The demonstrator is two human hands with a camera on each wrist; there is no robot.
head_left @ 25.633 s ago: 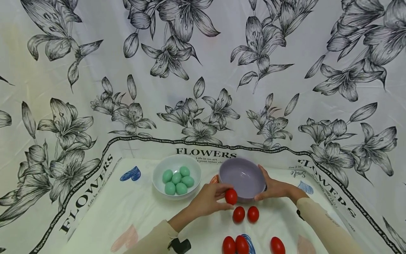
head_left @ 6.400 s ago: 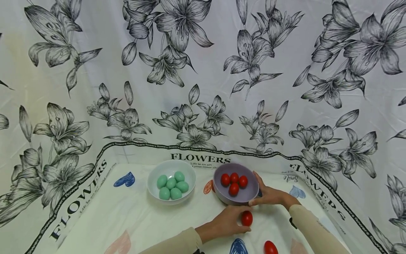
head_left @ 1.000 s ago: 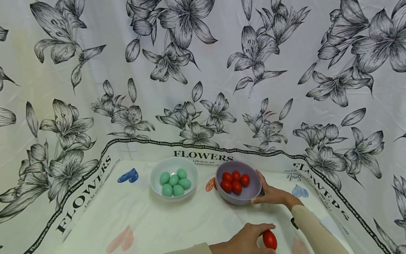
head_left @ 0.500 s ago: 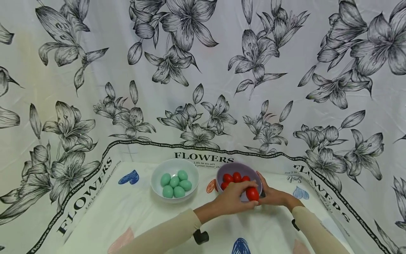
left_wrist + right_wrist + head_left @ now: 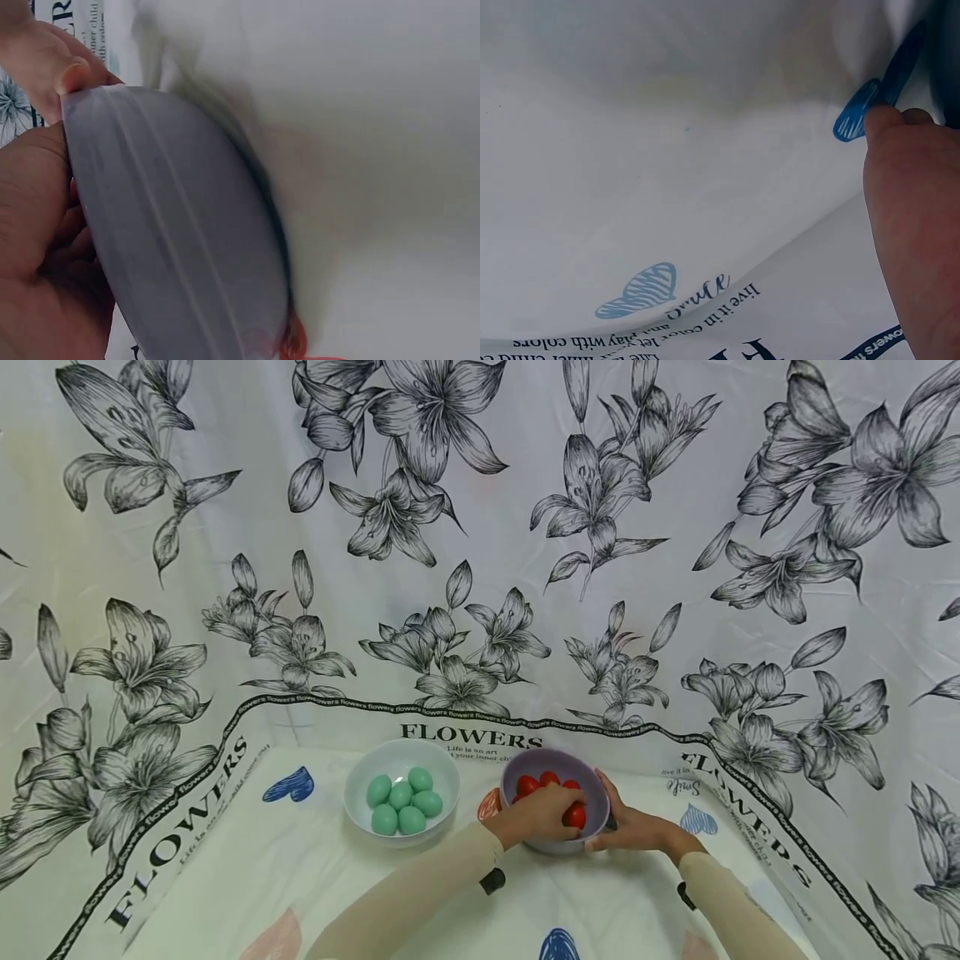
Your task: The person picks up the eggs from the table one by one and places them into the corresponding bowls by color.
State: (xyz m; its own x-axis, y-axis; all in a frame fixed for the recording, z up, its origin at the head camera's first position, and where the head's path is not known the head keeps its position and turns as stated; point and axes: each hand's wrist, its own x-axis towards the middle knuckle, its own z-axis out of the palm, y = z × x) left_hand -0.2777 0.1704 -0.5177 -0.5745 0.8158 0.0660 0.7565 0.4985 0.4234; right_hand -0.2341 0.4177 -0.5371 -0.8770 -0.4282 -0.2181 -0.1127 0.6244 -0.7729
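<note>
In the head view my left hand reaches into the purple bowl, its thumb and fingers around a red egg low inside the bowl. Other red eggs lie in there, partly hidden behind the hand. My right hand holds the bowl's right side, thumb toward the front and fingers behind. The left wrist view has the bowl's outer wall large and close, with the left hand over its rim. In the right wrist view only part of the right hand shows.
A white bowl with several pale green eggs stands left of the purple one. The patterned white cloth covers the table, and a flower-print curtain hangs behind. Dark straps sit on both wrists.
The left hand picked up the last red egg from the front of the cloth and carried it up into the purple bowl. The right hand has stayed on the bowl. Earlier, several red eggs lay outside.
</note>
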